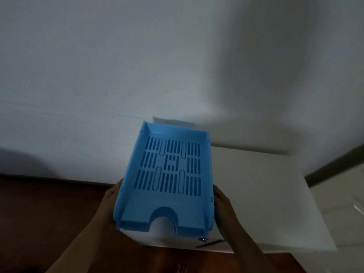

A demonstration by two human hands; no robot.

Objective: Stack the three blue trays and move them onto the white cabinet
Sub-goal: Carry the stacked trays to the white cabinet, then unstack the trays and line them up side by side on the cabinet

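A stack of blue slotted trays (167, 203) sits over the left part of the white cabinet (266, 194), its far end near the wall. Only the top tray's inside shows; layered edges appear at the near end around the semicircular notch. My left hand (111, 196) holds the stack's left side wall, and my right hand (221, 198) holds its right side wall. Most of my fingers are hidden behind or under the trays. I cannot tell whether the stack rests on the cabinet top or hovers just above it.
A pale wall (137, 66) rises right behind the cabinet. Dark wooden floor (49, 213) lies to the left and below. A small metal key or lock (202, 239) shows on the cabinet's front edge. Light tiled floor (338, 194) is at the right.
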